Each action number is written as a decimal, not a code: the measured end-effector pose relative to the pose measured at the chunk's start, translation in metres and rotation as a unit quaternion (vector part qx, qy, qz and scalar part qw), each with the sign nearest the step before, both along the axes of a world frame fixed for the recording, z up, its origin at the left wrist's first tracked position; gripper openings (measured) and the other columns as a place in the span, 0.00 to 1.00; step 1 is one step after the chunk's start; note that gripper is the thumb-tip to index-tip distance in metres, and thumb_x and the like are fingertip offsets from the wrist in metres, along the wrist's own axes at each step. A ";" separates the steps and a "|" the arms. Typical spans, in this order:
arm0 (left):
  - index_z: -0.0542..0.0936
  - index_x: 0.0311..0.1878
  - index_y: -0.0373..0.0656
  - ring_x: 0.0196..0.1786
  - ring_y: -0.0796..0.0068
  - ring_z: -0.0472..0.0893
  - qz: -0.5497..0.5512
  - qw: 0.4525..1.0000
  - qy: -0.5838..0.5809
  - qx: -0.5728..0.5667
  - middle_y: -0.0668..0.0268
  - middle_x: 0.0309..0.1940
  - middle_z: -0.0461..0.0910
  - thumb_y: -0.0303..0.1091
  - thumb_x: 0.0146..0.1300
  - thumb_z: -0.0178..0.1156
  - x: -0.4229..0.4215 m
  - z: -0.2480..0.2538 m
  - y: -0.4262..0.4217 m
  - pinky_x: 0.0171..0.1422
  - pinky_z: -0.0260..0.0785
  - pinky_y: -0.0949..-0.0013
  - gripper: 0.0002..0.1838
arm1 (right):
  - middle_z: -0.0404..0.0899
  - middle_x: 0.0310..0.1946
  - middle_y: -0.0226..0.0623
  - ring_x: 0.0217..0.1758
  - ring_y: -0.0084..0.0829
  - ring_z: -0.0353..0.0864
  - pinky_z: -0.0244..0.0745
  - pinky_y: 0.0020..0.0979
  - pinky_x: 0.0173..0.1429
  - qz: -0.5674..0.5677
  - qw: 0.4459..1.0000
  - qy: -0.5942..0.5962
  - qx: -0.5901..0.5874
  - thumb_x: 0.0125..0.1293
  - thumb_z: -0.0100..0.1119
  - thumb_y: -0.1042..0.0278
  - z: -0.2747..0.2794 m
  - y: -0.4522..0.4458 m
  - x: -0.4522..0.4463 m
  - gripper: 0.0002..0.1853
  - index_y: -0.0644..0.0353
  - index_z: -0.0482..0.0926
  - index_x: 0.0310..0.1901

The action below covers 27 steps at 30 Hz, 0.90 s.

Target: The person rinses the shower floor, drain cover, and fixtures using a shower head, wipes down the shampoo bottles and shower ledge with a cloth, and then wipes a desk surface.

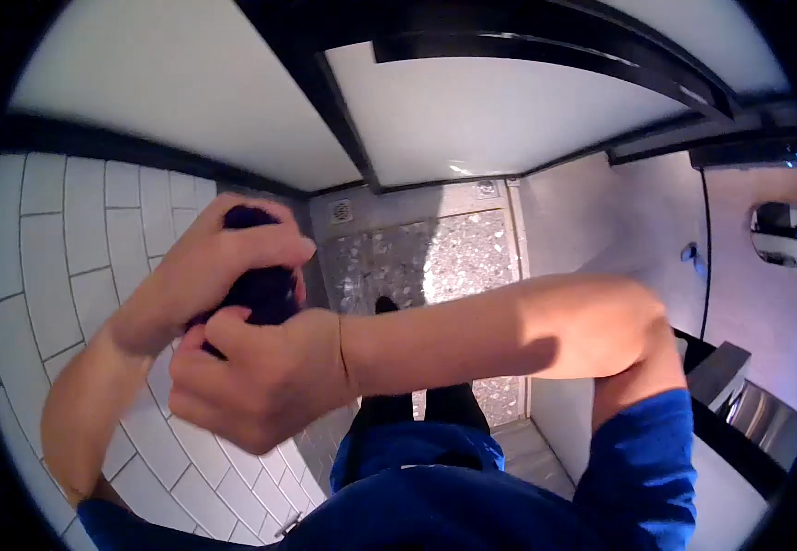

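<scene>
A dark, bunched cloth (260, 292) is squeezed between my two hands in front of the white tiled wall. My left hand (228, 253) is the upper one, its fingers wrapped round the cloth, which also bulges out at the top. Just below and nearer to me, my right hand (260, 372) is closed on the lower part of the same cloth. Much of the cloth is hidden by my fingers. My right forearm crosses the view from the right.
White wall tiles (40, 262) rise close on the left. Pale panels with a black frame (348, 119) stand ahead. Below is a speckled floor (472, 262) with a drain (340, 211). At the right are a grey door (600, 220) and a shiny metal cylinder (766, 418).
</scene>
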<state>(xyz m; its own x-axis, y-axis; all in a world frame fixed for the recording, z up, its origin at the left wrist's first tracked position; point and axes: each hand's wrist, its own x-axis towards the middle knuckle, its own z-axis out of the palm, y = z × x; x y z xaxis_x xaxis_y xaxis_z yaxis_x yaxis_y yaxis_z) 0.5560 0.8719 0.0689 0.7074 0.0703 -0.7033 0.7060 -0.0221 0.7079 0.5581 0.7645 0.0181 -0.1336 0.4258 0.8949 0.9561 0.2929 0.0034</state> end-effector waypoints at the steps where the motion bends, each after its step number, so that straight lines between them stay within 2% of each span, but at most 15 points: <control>1: 0.77 0.21 0.35 0.21 0.76 0.77 -0.029 0.999 -0.011 0.024 0.62 0.18 0.77 0.37 0.50 0.62 0.004 -0.007 0.004 0.27 0.70 0.71 0.13 | 0.66 0.20 0.34 0.26 0.32 0.69 0.61 0.30 0.23 -0.007 0.999 -0.037 0.006 0.46 0.54 0.60 -0.006 0.008 0.001 0.11 0.61 0.73 0.19; 2: 0.77 0.21 0.35 0.21 0.76 0.77 -0.022 0.999 -0.006 0.028 0.62 0.18 0.77 0.37 0.50 0.62 0.007 -0.016 0.010 0.27 0.70 0.71 0.13 | 0.66 0.20 0.34 0.26 0.32 0.69 0.61 0.30 0.23 0.001 0.999 -0.033 0.011 0.46 0.54 0.60 -0.015 0.015 0.001 0.11 0.61 0.73 0.19; 5: 0.76 0.21 0.34 0.21 0.75 0.76 -0.263 0.933 -0.039 0.241 0.63 0.17 0.76 0.34 0.47 0.61 0.022 -0.036 0.016 0.29 0.70 0.74 0.11 | 0.67 0.18 0.35 0.22 0.30 0.68 0.62 0.30 0.22 -0.098 0.970 -0.219 -0.041 0.43 0.56 0.60 -0.044 0.029 0.001 0.12 0.61 0.72 0.18; 6: 0.76 0.21 0.34 0.21 0.75 0.76 -0.261 0.934 -0.034 0.241 0.63 0.17 0.76 0.34 0.47 0.61 0.025 -0.044 0.018 0.29 0.70 0.74 0.11 | 0.67 0.18 0.34 0.21 0.29 0.68 0.63 0.30 0.23 -0.121 0.952 -0.278 -0.048 0.42 0.57 0.60 -0.054 0.036 0.005 0.12 0.61 0.71 0.17; 8: 0.79 0.24 0.35 0.23 0.67 0.79 -0.305 0.871 -0.079 0.376 0.57 0.21 0.79 0.37 0.45 0.61 0.026 -0.069 0.023 0.33 0.73 0.68 0.12 | 0.67 0.18 0.31 0.21 0.28 0.67 0.65 0.29 0.26 -0.147 0.912 -0.379 -0.052 0.39 0.57 0.61 -0.072 0.049 0.013 0.11 0.60 0.71 0.18; 9: 0.79 0.24 0.35 0.23 0.67 0.79 -0.304 0.872 -0.076 0.377 0.57 0.21 0.79 0.37 0.45 0.61 0.027 -0.081 0.027 0.33 0.73 0.68 0.12 | 0.67 0.18 0.31 0.21 0.28 0.68 0.65 0.29 0.26 -0.150 0.899 -0.407 -0.057 0.39 0.57 0.61 -0.082 0.056 0.014 0.11 0.60 0.71 0.18; 11: 0.83 0.29 0.38 0.35 0.51 0.81 -0.339 0.804 -0.131 0.471 0.51 0.31 0.81 0.40 0.47 0.58 0.026 -0.104 0.036 0.41 0.74 0.59 0.14 | 0.67 0.18 0.30 0.21 0.27 0.68 0.66 0.29 0.27 -0.123 0.906 -0.394 -0.094 0.39 0.57 0.61 -0.106 0.069 0.014 0.10 0.59 0.71 0.19; 17: 0.83 0.33 0.38 0.35 0.52 0.81 -0.351 0.774 -0.035 0.526 0.53 0.27 0.81 0.41 0.49 0.57 0.040 -0.152 0.058 0.41 0.74 0.57 0.16 | 0.68 0.19 0.29 0.23 0.27 0.69 0.67 0.29 0.29 -0.019 0.956 -0.182 -0.231 0.41 0.56 0.62 -0.169 0.115 0.008 0.09 0.58 0.71 0.21; 18: 0.83 0.33 0.38 0.35 0.52 0.81 -0.350 0.775 -0.035 0.526 0.53 0.27 0.81 0.41 0.49 0.57 0.042 -0.156 0.063 0.41 0.74 0.57 0.16 | 0.70 0.21 0.31 0.25 0.28 0.71 0.68 0.30 0.31 -0.034 0.951 -0.233 -0.202 0.43 0.56 0.62 -0.170 0.113 0.014 0.09 0.57 0.73 0.23; 20: 0.81 0.34 0.35 0.35 0.59 0.82 -0.225 0.865 -0.003 0.449 0.55 0.28 0.82 0.42 0.50 0.59 0.040 -0.164 0.077 0.42 0.74 0.62 0.18 | 0.76 0.25 0.36 0.30 0.31 0.76 0.72 0.32 0.35 -0.081 0.917 -0.376 -0.105 0.50 0.56 0.62 -0.167 0.102 0.026 0.09 0.57 0.77 0.30; 21: 0.81 0.34 0.35 0.35 0.59 0.82 -0.225 0.866 -0.002 0.447 0.55 0.28 0.82 0.42 0.50 0.59 0.034 -0.168 0.086 0.42 0.74 0.62 0.18 | 0.76 0.25 0.36 0.30 0.31 0.76 0.72 0.32 0.35 -0.080 0.918 -0.375 -0.106 0.50 0.56 0.62 -0.167 0.092 0.030 0.09 0.57 0.77 0.30; 23: 0.80 0.33 0.37 0.37 0.67 0.82 0.004 0.976 -0.021 0.217 0.57 0.33 0.82 0.46 0.53 0.61 0.023 -0.170 0.106 0.45 0.73 0.66 0.19 | 0.73 0.34 0.31 0.41 0.28 0.72 0.69 0.31 0.39 0.025 0.978 -0.155 -0.137 0.49 0.60 0.58 -0.161 0.069 0.041 0.11 0.54 0.72 0.25; 24: 0.80 0.33 0.37 0.37 0.67 0.82 0.001 0.976 -0.023 0.217 0.57 0.33 0.82 0.46 0.53 0.61 0.016 -0.167 0.104 0.45 0.73 0.66 0.19 | 0.73 0.34 0.31 0.41 0.28 0.72 0.69 0.31 0.39 0.021 0.978 -0.156 -0.137 0.49 0.60 0.58 -0.164 0.055 0.046 0.11 0.54 0.72 0.25; 26: 0.78 0.34 0.49 0.39 0.67 0.81 0.174 0.981 -0.075 -0.026 0.61 0.37 0.82 0.51 0.60 0.59 -0.008 -0.159 0.090 0.48 0.73 0.64 0.15 | 0.72 0.40 0.36 0.47 0.32 0.70 0.70 0.32 0.45 0.084 0.969 0.088 -0.213 0.58 0.57 0.60 -0.171 0.030 0.056 0.12 0.54 0.74 0.42; 27: 0.78 0.36 0.47 0.41 0.68 0.80 0.248 0.960 -0.072 -0.109 0.60 0.39 0.82 0.51 0.60 0.59 -0.017 -0.160 0.080 0.49 0.72 0.64 0.16 | 0.72 0.40 0.36 0.47 0.32 0.70 0.70 0.32 0.45 0.075 0.971 0.086 -0.212 0.58 0.57 0.60 -0.170 0.017 0.053 0.12 0.54 0.74 0.42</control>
<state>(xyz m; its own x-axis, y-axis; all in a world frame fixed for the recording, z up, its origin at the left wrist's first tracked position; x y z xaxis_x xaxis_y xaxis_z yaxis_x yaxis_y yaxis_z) 0.5392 0.9515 -0.0911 0.7164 0.2864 -0.6362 0.4854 0.4503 0.7494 0.6112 0.7814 -0.1518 -0.0861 0.7476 0.6585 0.8787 0.3685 -0.3034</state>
